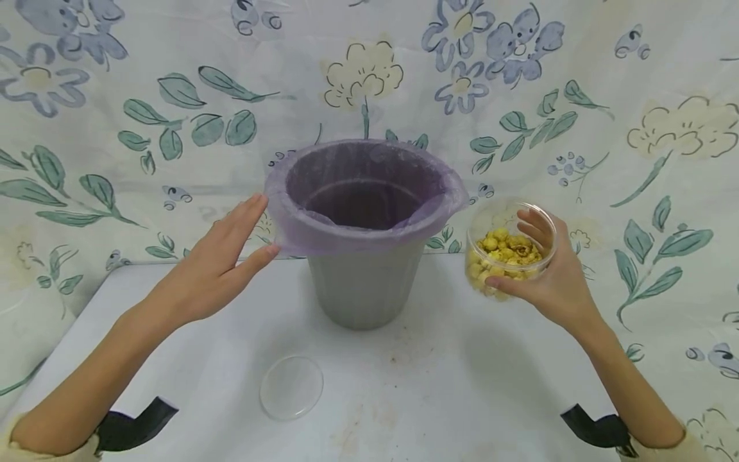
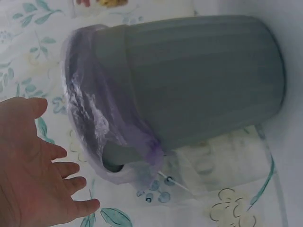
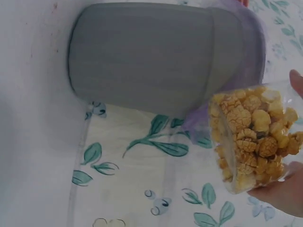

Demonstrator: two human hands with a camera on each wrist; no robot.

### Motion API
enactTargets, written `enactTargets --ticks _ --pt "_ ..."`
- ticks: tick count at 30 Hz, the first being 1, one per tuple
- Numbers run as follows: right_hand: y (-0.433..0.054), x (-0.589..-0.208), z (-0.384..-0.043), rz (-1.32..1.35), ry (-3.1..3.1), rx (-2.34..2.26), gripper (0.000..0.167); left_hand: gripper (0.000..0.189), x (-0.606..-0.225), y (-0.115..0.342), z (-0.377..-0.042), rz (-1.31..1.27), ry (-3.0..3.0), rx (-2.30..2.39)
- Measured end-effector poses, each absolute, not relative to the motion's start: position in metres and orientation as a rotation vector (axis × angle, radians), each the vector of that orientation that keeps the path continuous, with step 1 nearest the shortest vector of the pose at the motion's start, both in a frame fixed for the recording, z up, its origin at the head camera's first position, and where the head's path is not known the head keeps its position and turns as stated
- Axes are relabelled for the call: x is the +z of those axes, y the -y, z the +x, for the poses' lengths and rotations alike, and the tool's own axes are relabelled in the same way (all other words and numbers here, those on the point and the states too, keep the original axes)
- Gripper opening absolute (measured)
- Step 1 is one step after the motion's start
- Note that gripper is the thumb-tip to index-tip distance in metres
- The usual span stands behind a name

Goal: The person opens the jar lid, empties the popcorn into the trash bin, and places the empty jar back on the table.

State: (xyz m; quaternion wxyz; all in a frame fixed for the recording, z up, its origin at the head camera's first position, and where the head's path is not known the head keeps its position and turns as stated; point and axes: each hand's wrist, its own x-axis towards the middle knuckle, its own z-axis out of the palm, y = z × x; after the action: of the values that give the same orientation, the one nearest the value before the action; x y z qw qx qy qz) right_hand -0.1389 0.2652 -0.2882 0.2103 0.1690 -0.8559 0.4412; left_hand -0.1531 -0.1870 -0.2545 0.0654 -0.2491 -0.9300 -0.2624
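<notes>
A grey trash can (image 1: 364, 282) lined with a purple plastic bag (image 1: 369, 234) stands upright on the white table. My left hand (image 1: 216, 263) is beside the bag-covered rim, fingers extended and holding nothing; its fingertips come right up to the bag in the head view. With my right hand (image 1: 557, 273) I grip a clear plastic jar (image 1: 479, 247) of yellow popcorn (image 1: 502, 250), thumb on the near side and fingers on the far side. The jar is lidless, held up off the table to the right of the can. In the right wrist view, caramel-coloured popcorn (image 3: 255, 137) shows through its wall.
A round clear lid (image 1: 291, 388) lies flat on the white table (image 1: 202, 385) in front of the can. Small crumbs and stains (image 1: 369, 423) mark the surface near it. Behind everything hangs a floral cloth (image 1: 369, 77).
</notes>
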Motion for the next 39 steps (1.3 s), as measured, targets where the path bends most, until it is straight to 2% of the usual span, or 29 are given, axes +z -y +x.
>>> enactTargets --ticks 17,30,39 --pt "-0.268 -0.244 -0.166 0.409 2.394 0.996 0.107 0.076 -0.21 0.161 -0.202 -0.798 2.929 -0.727" --pt "-0.256 -0.216 -0.197 0.451 2.414 0.908 0.11 0.082 -0.198 0.141 -0.239 -0.736 3.044 -0.59" --pt "-0.251 -0.205 -0.217 0.455 2.455 0.839 0.111 0.083 -0.205 0.134 -0.252 -0.658 3.122 -0.392"
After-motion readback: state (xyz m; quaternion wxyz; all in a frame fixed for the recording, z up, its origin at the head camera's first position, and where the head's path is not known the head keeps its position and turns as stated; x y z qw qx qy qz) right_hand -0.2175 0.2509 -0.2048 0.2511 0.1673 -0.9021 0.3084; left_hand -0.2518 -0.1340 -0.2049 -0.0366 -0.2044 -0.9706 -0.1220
